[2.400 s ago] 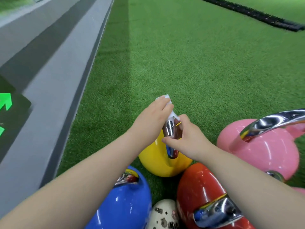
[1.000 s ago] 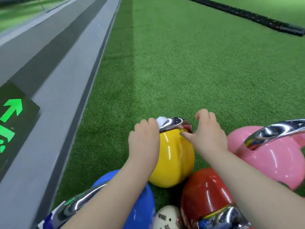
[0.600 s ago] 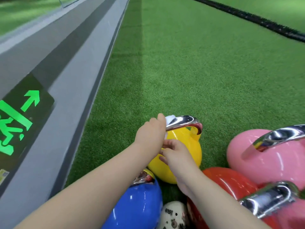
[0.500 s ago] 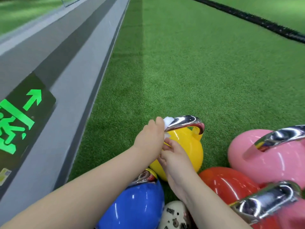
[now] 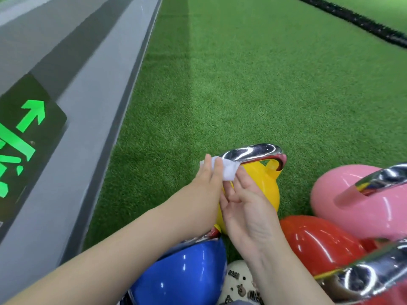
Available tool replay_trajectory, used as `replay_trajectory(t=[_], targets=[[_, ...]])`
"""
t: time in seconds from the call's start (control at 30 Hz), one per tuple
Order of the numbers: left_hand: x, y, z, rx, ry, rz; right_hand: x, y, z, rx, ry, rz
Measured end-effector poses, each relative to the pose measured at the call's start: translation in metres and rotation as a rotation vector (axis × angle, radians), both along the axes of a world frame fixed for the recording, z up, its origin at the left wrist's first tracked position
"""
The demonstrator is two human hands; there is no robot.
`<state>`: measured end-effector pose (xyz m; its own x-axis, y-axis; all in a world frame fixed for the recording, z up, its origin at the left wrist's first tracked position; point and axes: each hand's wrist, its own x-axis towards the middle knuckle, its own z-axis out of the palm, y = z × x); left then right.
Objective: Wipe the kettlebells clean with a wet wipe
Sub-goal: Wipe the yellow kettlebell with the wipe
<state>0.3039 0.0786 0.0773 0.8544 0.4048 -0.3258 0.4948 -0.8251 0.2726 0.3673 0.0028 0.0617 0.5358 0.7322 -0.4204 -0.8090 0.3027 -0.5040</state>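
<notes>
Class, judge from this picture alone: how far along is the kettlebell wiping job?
Done: nothing shows as finished. In hand: the left hand holds the wet wipe at the yellow kettlebell handle; the right hand is open beside it. Possibly left: blue kettlebell, red kettlebell, pink kettlebell.

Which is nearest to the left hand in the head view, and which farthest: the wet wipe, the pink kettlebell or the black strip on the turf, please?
1. Wet wipe: in the left hand, against the yellow kettlebell's chrome handle.
2. Pink kettlebell: off to the right, on the turf.
3. Black strip: far away, top right.
</notes>
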Motion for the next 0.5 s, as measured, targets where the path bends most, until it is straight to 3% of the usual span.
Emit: replay_trajectory(t=[0.13,0.3,0.5], targets=[[0.006,0.006,-0.004,-0.190,0.074,0.170,-0.002,0.005,-0.015,-0.106,-0.220,0.124],[0.011,0.031,-0.013,-0.521,0.103,0.339,0.005,0.007,-0.028,-0.359,-0.758,0.355],[0.004,0.040,-0.026,-0.748,0.190,0.392,0.019,0.007,-0.050,-0.681,-1.266,0.606]])
